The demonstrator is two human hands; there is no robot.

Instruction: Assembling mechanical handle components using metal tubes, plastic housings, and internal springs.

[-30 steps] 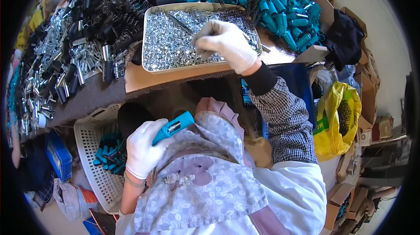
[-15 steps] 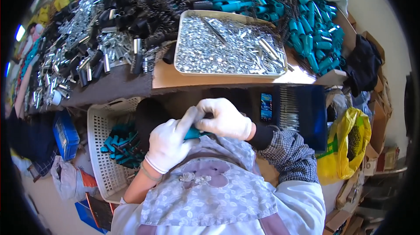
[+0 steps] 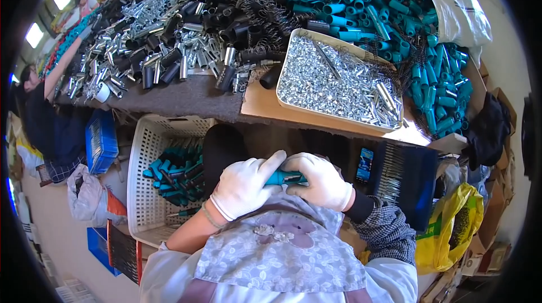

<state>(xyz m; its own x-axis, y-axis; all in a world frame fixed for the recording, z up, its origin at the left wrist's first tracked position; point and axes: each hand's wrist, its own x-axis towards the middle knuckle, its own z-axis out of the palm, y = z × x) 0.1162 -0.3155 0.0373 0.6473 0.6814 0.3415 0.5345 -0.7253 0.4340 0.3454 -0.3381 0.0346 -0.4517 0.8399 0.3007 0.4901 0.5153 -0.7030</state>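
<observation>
A teal plastic tool handle with a slot in its side is held just above my lap, lying between both gloved hands. My left hand is closed round its left part, thumb and fingers along the top. My right hand grips the right end, its fingers curled over it. The fingers hide much of the handle, and I cannot make out whether anything small is pinched there. Beyond the hands, a cream tray of small silver metal pieces stands on the workbench.
Teal handles, dark springs and metal tubes cover the bench. At my left stands a white basket holding teal-and-black tools. A blue bin with metal rods and a phone are at right. Another person sits far left.
The view has shifted, so the bench and tray appear farther right. My right hand has come down onto the handle's right end, and more of the handle shows between my hands.
</observation>
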